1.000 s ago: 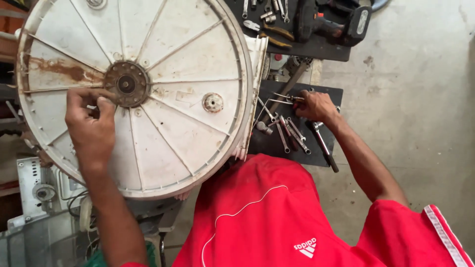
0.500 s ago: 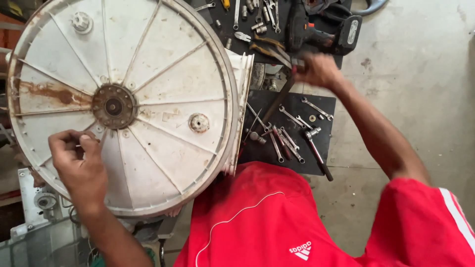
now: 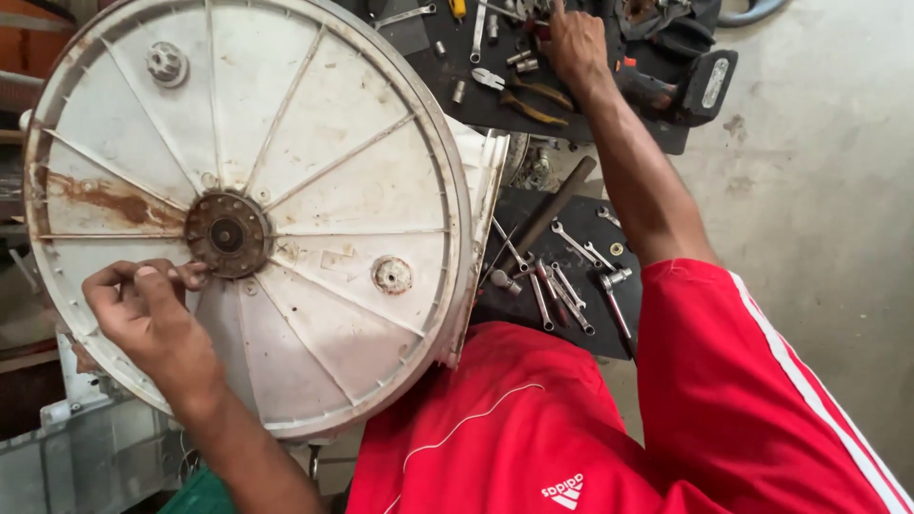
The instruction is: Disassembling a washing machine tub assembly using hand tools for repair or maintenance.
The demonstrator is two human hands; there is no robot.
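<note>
Two hands seen | left hand point(image 3: 152, 319): fingers pinched together at rusty hub point(image 3: 226, 234) of white tub point(image 3: 314, 190) | right hand point(image 3: 574, 43): on tool mat point(image 3: 457, 67), finger state cannot be told

Grey concrete floor point(image 3: 819, 190); daylight

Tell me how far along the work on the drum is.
Done: the white ribbed tub lies bare, its rusty centre hub exposed. In hand: the left hand pinches at the hub's lower edge, while the right hand reaches among tools on the far black mat. Left: the hub is in place, and the wrenches on the near mat lie untouched.
</note>
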